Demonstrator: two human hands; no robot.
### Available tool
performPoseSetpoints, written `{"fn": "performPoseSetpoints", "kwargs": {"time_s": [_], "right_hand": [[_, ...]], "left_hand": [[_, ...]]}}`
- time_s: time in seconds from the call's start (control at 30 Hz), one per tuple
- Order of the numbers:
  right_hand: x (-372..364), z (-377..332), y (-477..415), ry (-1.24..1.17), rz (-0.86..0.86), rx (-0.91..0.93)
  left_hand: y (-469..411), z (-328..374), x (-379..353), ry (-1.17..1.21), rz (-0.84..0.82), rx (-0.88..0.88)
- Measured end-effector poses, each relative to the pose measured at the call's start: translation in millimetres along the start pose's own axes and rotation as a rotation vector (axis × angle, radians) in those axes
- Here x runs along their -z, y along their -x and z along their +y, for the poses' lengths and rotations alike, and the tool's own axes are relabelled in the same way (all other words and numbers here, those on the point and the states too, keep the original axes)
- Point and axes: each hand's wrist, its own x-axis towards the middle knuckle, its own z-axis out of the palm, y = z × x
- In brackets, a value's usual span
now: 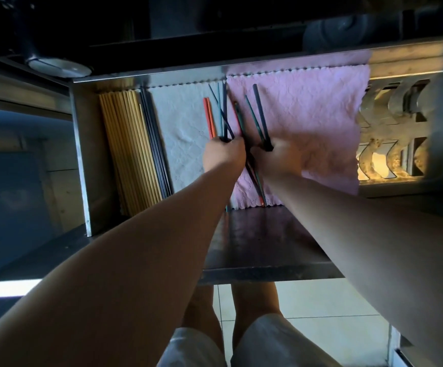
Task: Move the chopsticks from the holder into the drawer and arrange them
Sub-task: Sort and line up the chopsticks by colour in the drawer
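Both hands are reaching into the open steel drawer (83, 160). Left hand (223, 152) is closing around a fanned bunch of coloured chopsticks (221, 115), orange, teal and dark navy, their tips spreading over the seam between the white cloth (180, 123) and the pink cloth (302, 107). Right hand (278, 157) is gripping two dark chopsticks (258, 115) above the pink cloth. One reddish chopstick (254, 181) is lying between the wrists. Yellow chopsticks (125, 144) and a black set (154, 144) are lying in neat rows against the drawer's left wall.
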Motion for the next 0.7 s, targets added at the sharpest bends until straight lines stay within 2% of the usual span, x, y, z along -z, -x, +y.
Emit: {"fn": "performPoseSetpoints", "kwargs": {"time_s": [0.1,0.33,0.7], "right_hand": [[-4,-3,0,0.09,0.034,0.017],[-13,-6,-1,0.248,-0.003,-0.002],[6,-18,6,0.049,0.023,-0.079]], "left_hand": [[-2,-3,16,0.031,0.021,-0.009],[-13,-25,35,0.019,0.03,-0.058],[-8,-22,26,-0.104,0.006,0.0]]}}
